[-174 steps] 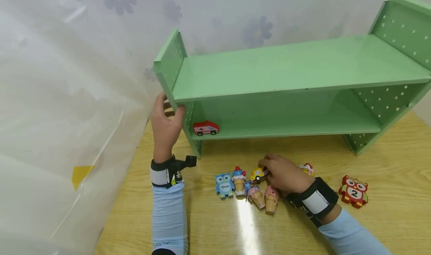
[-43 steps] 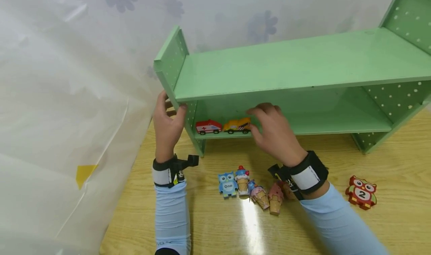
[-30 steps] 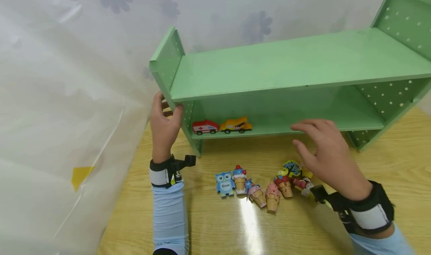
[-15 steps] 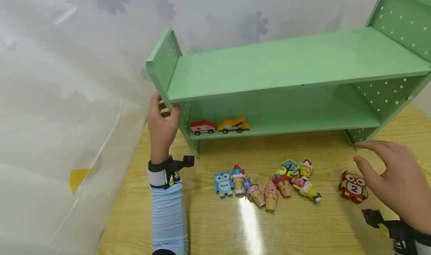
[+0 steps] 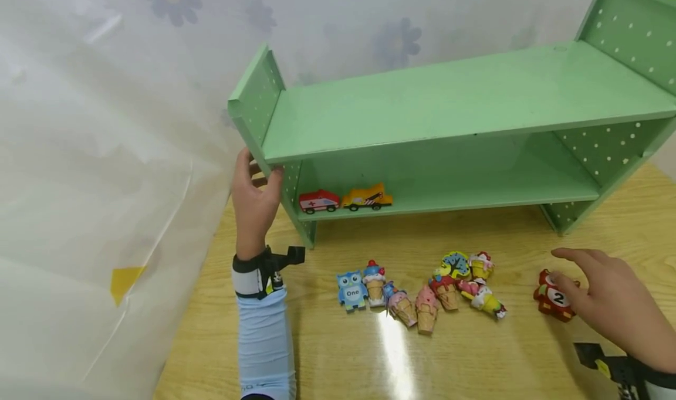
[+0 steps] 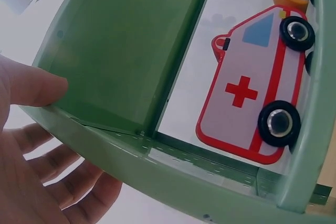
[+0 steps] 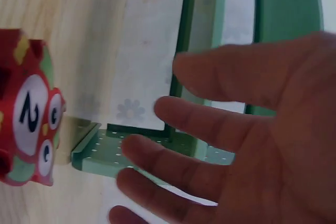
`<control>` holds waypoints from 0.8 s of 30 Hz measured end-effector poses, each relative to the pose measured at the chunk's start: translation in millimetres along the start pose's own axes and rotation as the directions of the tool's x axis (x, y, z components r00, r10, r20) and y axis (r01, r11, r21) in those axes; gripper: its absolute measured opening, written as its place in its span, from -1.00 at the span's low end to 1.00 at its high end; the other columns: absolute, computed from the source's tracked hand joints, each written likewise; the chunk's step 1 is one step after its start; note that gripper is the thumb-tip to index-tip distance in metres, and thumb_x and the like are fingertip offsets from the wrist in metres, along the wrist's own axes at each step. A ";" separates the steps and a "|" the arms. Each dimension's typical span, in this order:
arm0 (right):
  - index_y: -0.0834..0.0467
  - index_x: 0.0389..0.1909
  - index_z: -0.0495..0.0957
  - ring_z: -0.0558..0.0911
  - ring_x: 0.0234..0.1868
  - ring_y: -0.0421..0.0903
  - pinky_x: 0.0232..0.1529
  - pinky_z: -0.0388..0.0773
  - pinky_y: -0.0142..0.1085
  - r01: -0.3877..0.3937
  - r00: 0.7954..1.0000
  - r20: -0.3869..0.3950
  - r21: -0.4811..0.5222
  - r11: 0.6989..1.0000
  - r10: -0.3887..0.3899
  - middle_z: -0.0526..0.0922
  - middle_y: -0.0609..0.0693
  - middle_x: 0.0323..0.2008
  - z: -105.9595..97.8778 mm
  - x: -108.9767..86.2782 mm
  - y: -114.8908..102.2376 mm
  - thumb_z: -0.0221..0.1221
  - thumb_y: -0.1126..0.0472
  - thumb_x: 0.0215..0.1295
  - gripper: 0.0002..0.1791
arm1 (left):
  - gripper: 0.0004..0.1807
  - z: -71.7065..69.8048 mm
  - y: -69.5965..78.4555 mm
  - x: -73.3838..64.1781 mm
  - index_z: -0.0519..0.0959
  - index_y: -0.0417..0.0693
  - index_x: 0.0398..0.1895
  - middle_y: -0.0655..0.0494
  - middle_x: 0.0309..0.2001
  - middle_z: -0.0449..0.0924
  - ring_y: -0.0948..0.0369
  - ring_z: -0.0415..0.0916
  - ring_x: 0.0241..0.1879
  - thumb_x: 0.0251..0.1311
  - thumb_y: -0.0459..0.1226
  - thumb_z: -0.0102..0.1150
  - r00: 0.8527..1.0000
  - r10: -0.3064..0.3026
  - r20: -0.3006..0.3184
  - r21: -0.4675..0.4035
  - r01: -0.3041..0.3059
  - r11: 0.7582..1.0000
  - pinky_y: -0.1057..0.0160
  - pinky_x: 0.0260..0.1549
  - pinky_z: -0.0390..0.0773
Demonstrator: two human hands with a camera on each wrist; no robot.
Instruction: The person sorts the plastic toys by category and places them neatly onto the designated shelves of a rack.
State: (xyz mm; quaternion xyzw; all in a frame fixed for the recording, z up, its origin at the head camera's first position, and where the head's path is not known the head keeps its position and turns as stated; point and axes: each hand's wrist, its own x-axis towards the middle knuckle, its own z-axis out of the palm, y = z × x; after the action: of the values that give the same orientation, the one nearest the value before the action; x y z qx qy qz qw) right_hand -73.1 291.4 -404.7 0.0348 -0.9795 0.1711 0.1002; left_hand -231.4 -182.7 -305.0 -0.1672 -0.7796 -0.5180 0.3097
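Note:
My left hand (image 5: 256, 206) holds the left side panel of the green shelf (image 5: 422, 112), thumb inside and fingers outside, as the left wrist view also shows. On the lower board stand a red and white toy ambulance (image 6: 241, 87) and, to its right, a yellow toy tow truck (image 5: 368, 197). At the right, my right hand (image 5: 618, 303) hovers with spread fingers over a red toy owl (image 5: 551, 297) marked 2, partly covering it in the head view. The right wrist view shows a gap between the fingers and the owl (image 7: 31, 108).
On the wooden table (image 5: 338, 359) lie a blue owl (image 5: 351, 291) marked One, several ice cream cone toys, among them a pink one (image 5: 426, 309), and a tree-shaped piece (image 5: 455, 265). Plastic sheeting (image 5: 105, 183) hangs at the left. A flowered sheet (image 5: 338, 24) covers the back.
The tow truck went from the table onto the lower board beside the ambulance, and my right hand let it go. That hand then moved right and down to the red owl. The left hand stayed.

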 end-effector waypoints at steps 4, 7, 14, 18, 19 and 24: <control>0.44 0.16 0.44 0.59 -0.24 0.36 -0.30 0.49 0.18 -0.041 0.987 0.153 -0.012 0.999 0.042 0.49 0.60 0.01 6.2 1.3 6.8 0.21 0.16 0.34 -0.49 | -0.48 -0.2 0.6 0.2 0.40 -0.05 0.35 -0.01 0.19 0.51 0.22 0.51 -0.03 0.33 -0.24 0.14 1.000 0.001 -0.006 0.006 -0.001 1.000 0.12 -0.09 0.60; 0.46 0.20 0.39 0.56 -0.17 0.44 -0.29 0.51 0.21 -0.064 0.974 0.216 -0.013 0.998 0.065 0.42 0.64 0.05 10.0 1.3 10.7 0.23 0.14 0.33 -0.43 | -0.49 0.4 1.8 0.7 0.41 -0.04 0.35 -0.02 0.18 0.51 0.19 0.53 -0.02 0.34 -0.23 0.14 1.000 0.002 -0.003 0.016 -0.002 1.000 0.13 -0.09 0.59; 0.44 0.13 0.45 0.49 -0.06 0.51 -0.10 0.38 0.28 -0.037 0.988 0.147 -0.032 0.999 0.042 0.49 0.60 -0.01 22.1 -5.7 16.9 0.36 0.22 0.13 -0.40 | -0.50 1.4 2.1 0.3 0.40 -0.04 0.35 -0.02 0.19 0.51 0.18 0.52 -0.02 0.35 -0.24 0.14 1.000 0.005 0.001 0.021 -0.005 1.000 0.13 -0.09 0.58; 0.44 0.08 0.47 0.47 -0.08 0.49 -0.06 0.26 0.28 -0.039 0.996 0.077 -0.037 0.999 0.042 0.51 0.58 -0.03 25.6 -8.6 18.9 0.39 0.25 0.05 -0.41 | -0.50 1.6 1.9 0.1 0.41 -0.03 0.35 -0.02 0.19 0.51 0.18 0.52 -0.02 0.35 -0.24 0.14 1.000 0.007 0.001 0.022 -0.007 1.000 0.11 -0.08 0.59; 0.45 0.10 0.46 0.50 -0.11 0.47 -0.09 0.31 0.27 -0.047 0.994 0.093 -0.032 0.998 0.050 0.50 0.59 -0.04 25.0 -8.2 19.8 0.39 0.24 0.07 -0.40 | -0.50 1.6 1.8 0.0 0.41 -0.03 0.35 -0.02 0.19 0.51 0.18 0.52 -0.02 0.35 -0.24 0.13 1.000 0.007 0.000 0.022 -0.007 1.000 0.10 -0.08 0.59; 0.53 0.19 0.34 0.58 -0.22 0.38 -0.31 0.52 0.15 -0.094 0.964 0.246 -0.020 0.995 0.096 0.49 0.61 -0.07 21.3 -4.2 25.7 0.30 0.15 0.22 -0.33 | -0.51 1.0 1.6 0.1 0.41 -0.04 0.34 -0.01 0.18 0.52 0.18 0.52 -0.03 0.35 -0.23 0.14 1.000 0.004 -0.008 0.030 -0.004 1.000 0.10 -0.08 0.59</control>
State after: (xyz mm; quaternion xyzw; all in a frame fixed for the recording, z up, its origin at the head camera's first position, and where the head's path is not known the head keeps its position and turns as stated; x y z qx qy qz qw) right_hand -75.6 308.4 -433.6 0.0085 -0.9856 0.1661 -0.0306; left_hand -230.9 -181.1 -304.2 -0.1622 -0.7856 -0.5064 0.3163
